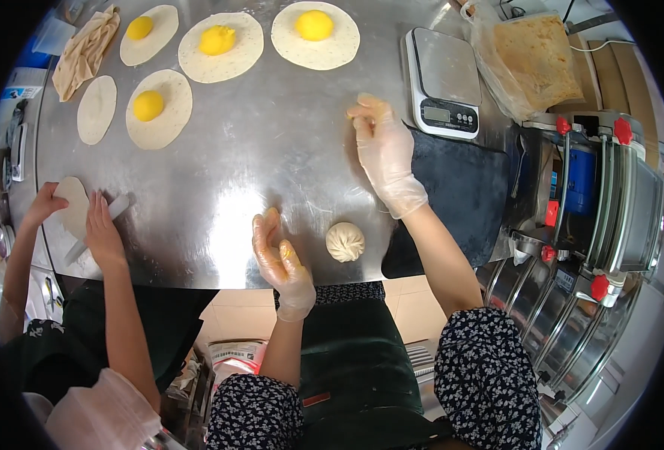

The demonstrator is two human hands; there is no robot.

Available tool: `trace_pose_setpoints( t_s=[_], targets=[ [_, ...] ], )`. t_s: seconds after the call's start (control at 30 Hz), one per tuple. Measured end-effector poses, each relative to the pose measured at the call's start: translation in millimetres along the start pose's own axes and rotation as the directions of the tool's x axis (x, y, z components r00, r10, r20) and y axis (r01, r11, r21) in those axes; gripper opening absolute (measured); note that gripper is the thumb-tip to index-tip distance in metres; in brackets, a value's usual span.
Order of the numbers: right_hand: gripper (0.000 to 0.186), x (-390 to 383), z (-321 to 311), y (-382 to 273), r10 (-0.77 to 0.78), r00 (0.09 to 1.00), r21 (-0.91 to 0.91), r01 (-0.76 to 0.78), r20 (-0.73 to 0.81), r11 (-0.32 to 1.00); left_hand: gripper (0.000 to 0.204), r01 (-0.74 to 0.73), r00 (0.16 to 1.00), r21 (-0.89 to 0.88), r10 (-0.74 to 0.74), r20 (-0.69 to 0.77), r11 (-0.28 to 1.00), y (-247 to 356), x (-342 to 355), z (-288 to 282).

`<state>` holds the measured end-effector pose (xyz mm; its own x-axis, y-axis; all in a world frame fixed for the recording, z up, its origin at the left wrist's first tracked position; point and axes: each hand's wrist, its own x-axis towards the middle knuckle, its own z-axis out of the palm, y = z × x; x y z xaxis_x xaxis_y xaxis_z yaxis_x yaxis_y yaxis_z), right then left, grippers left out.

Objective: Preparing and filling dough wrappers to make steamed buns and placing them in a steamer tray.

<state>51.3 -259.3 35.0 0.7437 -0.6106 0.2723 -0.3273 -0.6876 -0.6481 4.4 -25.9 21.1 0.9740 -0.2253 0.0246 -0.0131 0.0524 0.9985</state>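
Note:
My left hand [279, 262], in a clear glove with yellow smears on the fingers, hovers at the table's near edge. Its fingers are loosely bent and apart, with nothing in them. A pleated dough bun [345, 241] sits on the table to its right. Farther up, my right hand [384, 154], also gloved, is raised over the steel with fingers half bent and holding nothing. Beyond it lies a dough round [287, 49] topped with a yellow filling ball [314, 25]. Another round [246, 64] bears a lumpier yellow filling [216, 40].
More dough rounds [178, 124] lie at the far left, near a crumpled tan cloth [86, 52]. At left, a co-worker's hands [105, 236] handle dough [75, 210] and a rolling pin [119, 208]. A kitchen scale [446, 71], dark mat [459, 176] and dough-sheeting machine [602, 195] stand right.

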Motion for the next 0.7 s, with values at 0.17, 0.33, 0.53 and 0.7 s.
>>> trace_pose_setpoints(
  t_s=[0.17,0.33,0.53,0.7],
  targets=[
    [0.03,0,-51,-30,0.52,0.707,0.537,-0.705,0.479,0.464,0.051,0.002,1.0,-0.06,-0.002,-0.005,0.998,-2,0,-1],
    [0.033,-45,-91,-50,0.502,0.656,0.532,-0.753,0.563,0.387,0.098,-0.149,0.977,0.183,0.116,0.178,0.972,7,-4,-7],
    [0.024,-127,-121,-81,0.424,0.727,0.561,-0.687,0.54,0.463,0.088,-0.46,0.867,0.345,0.33,0.374,0.818,22,-6,8],
    [0.023,-151,-107,-76,0.355,0.836,0.57,-0.546,0.417,0.614,0.079,-0.437,0.88,0.316,0.327,0.345,0.842,22,-7,16]
  ],
)
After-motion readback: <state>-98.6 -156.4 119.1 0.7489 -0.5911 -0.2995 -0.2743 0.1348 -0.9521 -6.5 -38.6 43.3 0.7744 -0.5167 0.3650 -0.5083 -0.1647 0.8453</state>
